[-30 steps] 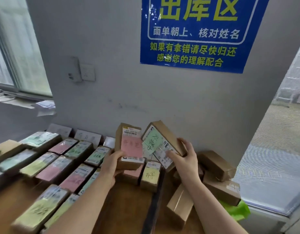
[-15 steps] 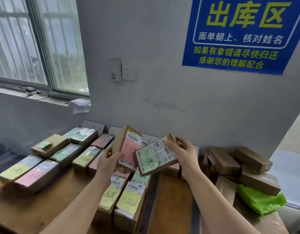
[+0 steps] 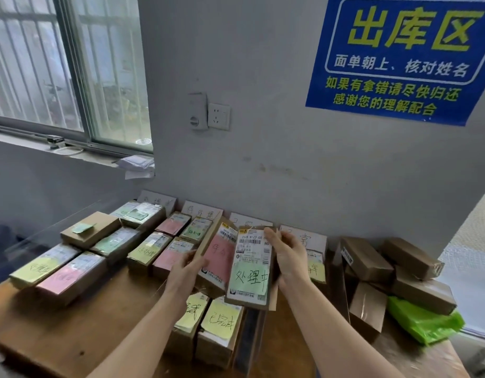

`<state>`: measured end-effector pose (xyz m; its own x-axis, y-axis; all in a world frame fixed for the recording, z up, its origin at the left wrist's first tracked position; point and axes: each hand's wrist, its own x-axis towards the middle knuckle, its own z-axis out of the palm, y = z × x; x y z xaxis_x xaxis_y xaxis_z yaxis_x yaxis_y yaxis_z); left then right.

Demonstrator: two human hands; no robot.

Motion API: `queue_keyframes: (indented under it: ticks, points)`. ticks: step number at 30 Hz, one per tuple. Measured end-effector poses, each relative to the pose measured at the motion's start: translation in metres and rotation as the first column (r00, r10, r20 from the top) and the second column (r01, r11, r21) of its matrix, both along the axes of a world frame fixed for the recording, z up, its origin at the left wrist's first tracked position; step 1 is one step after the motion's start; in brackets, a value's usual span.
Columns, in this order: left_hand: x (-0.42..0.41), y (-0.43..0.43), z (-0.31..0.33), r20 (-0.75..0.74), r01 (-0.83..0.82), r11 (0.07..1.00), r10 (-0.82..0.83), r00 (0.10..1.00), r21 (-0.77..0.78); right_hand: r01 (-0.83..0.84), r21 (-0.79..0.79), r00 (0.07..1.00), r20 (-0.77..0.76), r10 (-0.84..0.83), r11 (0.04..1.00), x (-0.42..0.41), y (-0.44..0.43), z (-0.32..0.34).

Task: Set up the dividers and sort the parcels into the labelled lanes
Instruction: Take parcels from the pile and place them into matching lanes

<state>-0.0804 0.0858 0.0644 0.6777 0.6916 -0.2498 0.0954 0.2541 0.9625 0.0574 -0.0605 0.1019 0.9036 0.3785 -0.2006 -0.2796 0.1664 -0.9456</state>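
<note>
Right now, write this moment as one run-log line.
left hand: holds pink-label parcel | right hand: holds green-label parcel | both parcels above table | neither placed yet

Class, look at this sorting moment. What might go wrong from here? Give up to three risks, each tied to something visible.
1. The left hand and right hand each hold a parcel, the pink-note parcel and green-note parcel; either might slip onto the yellow-note parcels below.
2. The label cards at the wall are partly hidden by parcels, so a lane may be misread.
3. The brown boxes on the right are piled unevenly and might topple.
</note>
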Motion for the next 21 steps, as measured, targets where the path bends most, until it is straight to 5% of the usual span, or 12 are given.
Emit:
queue_keyframes:
  ticks: [6,15,21]
  points:
    - [0.011,-0.014,-0.010,-0.022,-0.002,1.000,0.001,1.000,-0.029,0.060,-0.135,0.997,-0.036,-0.066,0.989,0.013,-0.004,-0.014]
    - [-0.006,-0.007,-0.022,-0.078,-0.115,0.990,0.109,0.991,-0.078,-0.294,-0.254,0.956,-0.102,0.276,0.921,0.011,0.019,-0.032]
    - [-0.029,0.035,-0.018,-0.042,-0.149,0.978,0.144,0.989,-0.147,-0.312,-0.260,0.950,-0.104,0.295,0.914,-0.006,0.065,-0.035]
